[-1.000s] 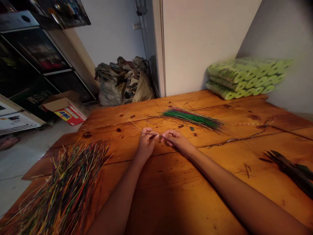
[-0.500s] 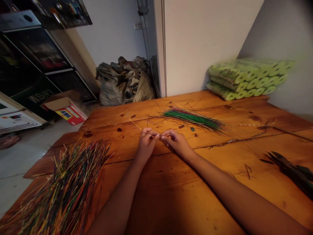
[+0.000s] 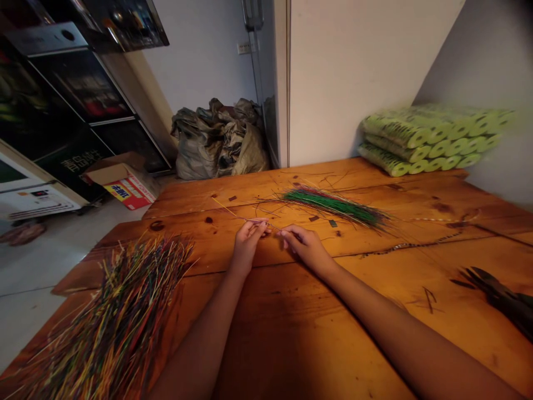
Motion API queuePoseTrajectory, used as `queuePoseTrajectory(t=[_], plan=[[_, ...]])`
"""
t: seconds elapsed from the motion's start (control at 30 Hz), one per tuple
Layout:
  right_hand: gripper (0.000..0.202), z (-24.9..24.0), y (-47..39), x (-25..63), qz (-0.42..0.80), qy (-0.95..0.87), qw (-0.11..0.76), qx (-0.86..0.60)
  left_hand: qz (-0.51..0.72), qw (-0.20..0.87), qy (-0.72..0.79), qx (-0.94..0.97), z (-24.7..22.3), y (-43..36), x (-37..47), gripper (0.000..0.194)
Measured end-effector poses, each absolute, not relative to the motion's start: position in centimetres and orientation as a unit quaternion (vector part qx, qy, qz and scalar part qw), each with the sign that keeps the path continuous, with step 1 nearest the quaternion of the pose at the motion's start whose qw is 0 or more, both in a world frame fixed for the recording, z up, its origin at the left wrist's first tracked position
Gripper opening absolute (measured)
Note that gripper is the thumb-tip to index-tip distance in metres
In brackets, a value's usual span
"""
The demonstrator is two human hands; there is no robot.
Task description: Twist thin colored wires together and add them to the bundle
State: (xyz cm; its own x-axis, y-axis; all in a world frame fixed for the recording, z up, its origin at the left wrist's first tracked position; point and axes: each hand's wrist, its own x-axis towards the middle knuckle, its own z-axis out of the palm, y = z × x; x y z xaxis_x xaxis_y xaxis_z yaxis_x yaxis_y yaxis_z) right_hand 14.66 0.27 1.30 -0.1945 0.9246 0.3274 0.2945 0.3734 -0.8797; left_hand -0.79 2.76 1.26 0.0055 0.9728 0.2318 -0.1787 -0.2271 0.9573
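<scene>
Above the middle of the wooden table (image 3: 287,322), my left hand (image 3: 249,239) pinches thin strands (image 3: 225,208), one of them yellow, sticking out to the upper left. A short gap to the right, my right hand (image 3: 302,241) has its fingertips closed on the dark end of a strand that runs across between the hands. Just beyond my hands lies a bundle of green and dark strands (image 3: 333,206). A large pile of multicoloured strands (image 3: 112,316) covers the table's left part.
Dark pliers (image 3: 495,294) lie at the right edge. A twisted dark-and-light strand (image 3: 408,245) stretches across the right side. Green-wrapped rolls (image 3: 428,139) are stacked at the back right. Beyond the table are bulging bags (image 3: 216,141) and an open carton (image 3: 125,180).
My hands have moved slightly apart, and a length of strand now shows between them. The whole view has shifted a little, so everything sits further right.
</scene>
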Motion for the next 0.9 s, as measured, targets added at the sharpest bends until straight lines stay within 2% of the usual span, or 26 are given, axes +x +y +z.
queuePoseTrajectory(t=[0.27,0.6,0.9], plan=[[0.026,1.27,0.26,14.68,0.336,-0.693,0.446,-0.456,0.589,0.502,0.402,0.489,1.36,2.62,-0.61,0.017],[0.026,1.41,0.10,14.63,0.318,-0.703,0.437,-0.461,0.543,0.496,0.388,0.556,1.35,2.69,-0.41,0.014],[0.028,1.46,0.10,14.63,0.319,-0.704,0.435,-0.462,0.582,0.500,0.408,0.495,1.34,2.78,-0.76,0.015]])
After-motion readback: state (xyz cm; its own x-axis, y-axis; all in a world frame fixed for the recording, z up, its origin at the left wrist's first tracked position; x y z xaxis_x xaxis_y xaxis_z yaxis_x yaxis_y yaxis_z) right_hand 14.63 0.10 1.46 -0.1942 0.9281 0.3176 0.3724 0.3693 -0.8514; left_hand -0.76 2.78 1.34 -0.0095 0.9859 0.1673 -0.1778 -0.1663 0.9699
